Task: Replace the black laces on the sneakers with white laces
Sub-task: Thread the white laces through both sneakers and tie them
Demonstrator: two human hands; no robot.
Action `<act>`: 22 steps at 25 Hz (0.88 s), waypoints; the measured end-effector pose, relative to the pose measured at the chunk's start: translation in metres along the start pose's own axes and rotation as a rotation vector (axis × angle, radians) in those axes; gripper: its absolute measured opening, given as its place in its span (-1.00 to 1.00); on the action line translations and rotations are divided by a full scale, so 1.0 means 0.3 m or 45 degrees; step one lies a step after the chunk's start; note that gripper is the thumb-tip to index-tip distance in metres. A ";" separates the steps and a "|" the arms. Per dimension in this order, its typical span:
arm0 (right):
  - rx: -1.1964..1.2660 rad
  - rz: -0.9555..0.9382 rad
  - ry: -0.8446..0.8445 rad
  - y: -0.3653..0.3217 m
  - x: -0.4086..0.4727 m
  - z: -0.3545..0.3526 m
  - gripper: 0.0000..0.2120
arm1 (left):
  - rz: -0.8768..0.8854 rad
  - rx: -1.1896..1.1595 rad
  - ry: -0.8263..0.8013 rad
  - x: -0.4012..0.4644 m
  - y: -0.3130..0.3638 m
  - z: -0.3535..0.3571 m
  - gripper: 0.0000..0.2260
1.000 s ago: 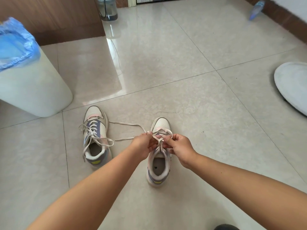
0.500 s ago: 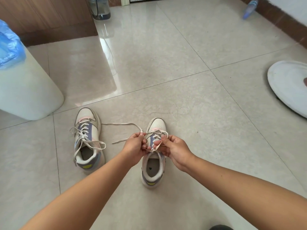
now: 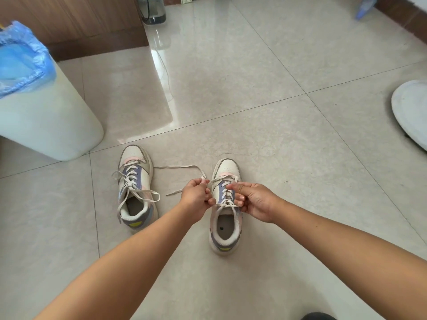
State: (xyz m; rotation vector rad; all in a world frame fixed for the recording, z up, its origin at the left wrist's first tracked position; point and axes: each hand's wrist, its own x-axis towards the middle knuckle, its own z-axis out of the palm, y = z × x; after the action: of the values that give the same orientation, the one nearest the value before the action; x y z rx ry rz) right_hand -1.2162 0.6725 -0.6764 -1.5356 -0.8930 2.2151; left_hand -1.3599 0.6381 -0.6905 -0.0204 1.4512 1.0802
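White laces [image 3: 225,195] already run through both sneakers on the floor, the left sneaker [image 3: 135,188] tied, while the left hand [image 3: 196,196] and right hand [image 3: 251,199] pinch the right sneaker's [image 3: 225,227] lace ends, bow unfinished.

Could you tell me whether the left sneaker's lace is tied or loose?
Loose: the left sneaker's white lace trails untied.

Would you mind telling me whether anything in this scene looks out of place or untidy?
Nothing looks damaged or spilled. The left sneaker has its white lace ends hanging loose over its sides, untied. A long end of the white lace from the right sneaker trails across the floor between the shoes, while the left hand and right hand pinch that lace.
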 end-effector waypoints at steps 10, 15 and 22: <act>-0.775 -0.151 -0.011 -0.030 -0.002 0.074 -0.80 | 0.439 0.323 -0.151 -0.020 0.047 0.016 -0.88; -0.839 -0.154 -0.091 -0.044 -0.029 0.082 -0.62 | 0.844 1.160 -0.402 -0.067 0.110 -0.005 -0.88; -0.503 -0.027 -0.048 -0.033 0.003 0.027 -0.81 | 0.741 1.951 -0.619 -0.126 0.110 -0.160 -0.71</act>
State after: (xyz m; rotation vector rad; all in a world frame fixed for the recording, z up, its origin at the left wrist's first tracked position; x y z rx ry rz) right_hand -1.2248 0.6779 -0.6687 -1.6372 -1.4193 2.1495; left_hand -1.4074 0.6059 -0.6513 1.6866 1.5017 0.1052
